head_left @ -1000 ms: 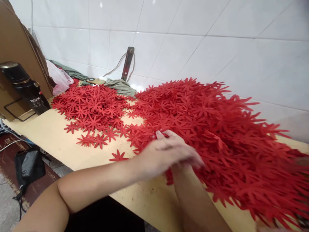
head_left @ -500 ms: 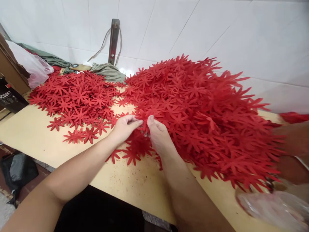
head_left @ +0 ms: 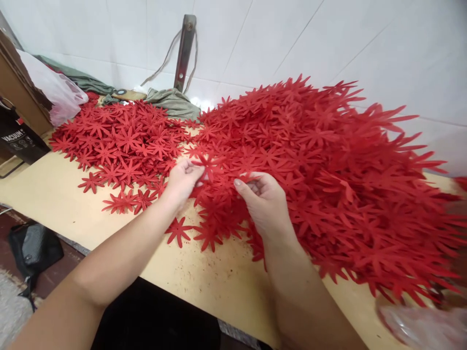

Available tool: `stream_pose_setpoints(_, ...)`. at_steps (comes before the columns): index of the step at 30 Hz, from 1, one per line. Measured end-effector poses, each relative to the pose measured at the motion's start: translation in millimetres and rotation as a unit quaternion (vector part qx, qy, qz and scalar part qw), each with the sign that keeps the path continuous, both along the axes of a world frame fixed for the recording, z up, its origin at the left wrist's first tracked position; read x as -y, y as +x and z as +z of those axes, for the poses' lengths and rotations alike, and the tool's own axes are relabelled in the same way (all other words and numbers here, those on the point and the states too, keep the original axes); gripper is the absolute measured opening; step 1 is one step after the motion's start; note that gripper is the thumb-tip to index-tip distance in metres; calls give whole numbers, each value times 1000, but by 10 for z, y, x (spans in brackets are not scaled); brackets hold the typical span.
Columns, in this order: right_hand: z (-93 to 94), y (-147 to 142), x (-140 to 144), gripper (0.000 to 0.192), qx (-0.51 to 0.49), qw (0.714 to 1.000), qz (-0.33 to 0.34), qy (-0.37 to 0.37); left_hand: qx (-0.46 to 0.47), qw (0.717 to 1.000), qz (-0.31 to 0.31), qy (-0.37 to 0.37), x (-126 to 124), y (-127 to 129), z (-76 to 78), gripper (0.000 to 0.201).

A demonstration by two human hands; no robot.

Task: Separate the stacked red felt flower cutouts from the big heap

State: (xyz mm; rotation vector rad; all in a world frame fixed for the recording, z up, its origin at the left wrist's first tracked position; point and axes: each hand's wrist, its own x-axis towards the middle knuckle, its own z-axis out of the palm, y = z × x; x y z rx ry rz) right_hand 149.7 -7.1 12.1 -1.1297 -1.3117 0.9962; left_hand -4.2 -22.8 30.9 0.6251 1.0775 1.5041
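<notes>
1. Left hand [head_left: 183,177], pinching a red flower-shaped cutout [head_left: 207,166].
2. Right hand [head_left: 269,201], apart from left, fingers curled about a red piece [head_left: 254,178].
3. Large heap [head_left: 328,160] of like cutouts, right; smaller heap [head_left: 120,138], left; both on pale tabletop [head_left: 91,228].
4. Black flask [head_left: 24,141], lettered "VACUUM".
5. Metal bar [head_left: 185,53], slightly tilted, against white tiled wall [head_left: 277,39].

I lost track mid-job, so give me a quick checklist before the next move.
1. Left grip holding a flower: ok, pinched near its edge.
2. Right grip holding a single flower: cannot tell; red shows at the fingertips.
3. Grips apart: ok, not touching.
4. Small pile and large pile separated: not ok; stray flowers lie between.
5. Bottle away from both grips: ok, at left edge.
</notes>
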Motion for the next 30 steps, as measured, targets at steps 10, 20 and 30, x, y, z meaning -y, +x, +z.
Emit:
stream_pose_setpoints(10,79,-98,110,40,14,998,54,11,-88,992,-95,4,22,158,-89,20)
stream_pose_setpoints(20,-5,-144,95,22,-109,985,128,-46,-195,973,-120,41,20,142,-142,32)
stream_pose_setpoints(30,108,-19,-17,22,-199,976,-57,-61,-152,976,-150,37,18,140,-128,13)
